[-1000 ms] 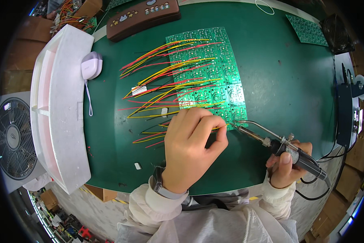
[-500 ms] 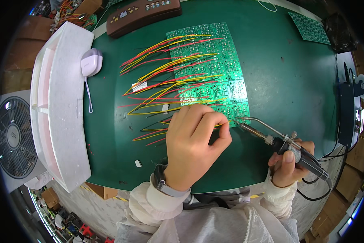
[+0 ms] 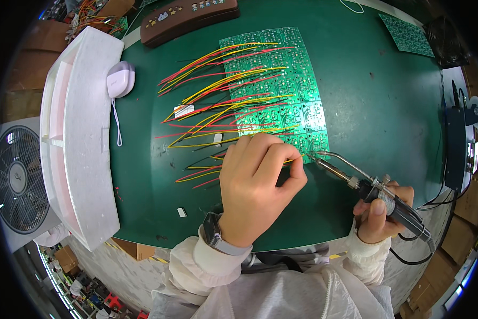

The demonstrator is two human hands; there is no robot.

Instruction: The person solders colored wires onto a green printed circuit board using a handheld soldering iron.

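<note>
My left hand (image 3: 260, 183) pinches a yellow wire (image 3: 301, 156) between thumb and forefinger, its end at the near right corner of a green circuit board panel (image 3: 309, 90). In my right hand (image 3: 378, 220) is a soldering iron (image 3: 372, 190) with a thin curved metal tube clamped along it. The iron's tip and the tube's end meet close to that wire end; whether they touch it is too small to tell. Red, yellow and black wires (image 3: 212, 101) run in rows from the panel out to the left. My left hand covers part of the nearest row.
A white foam box (image 3: 84, 143) stands along the left, with a lilac case (image 3: 121, 80) beside it and a fan (image 3: 19, 178) beyond. At the back lies a brown pencil case (image 3: 188, 20). Another green panel (image 3: 406, 34) and a dark blue box (image 3: 454, 151) are at the right.
My left hand and the wire end have shifted very slightly to the right. The iron's tip has edged slightly up and left; both grips stay the same.
</note>
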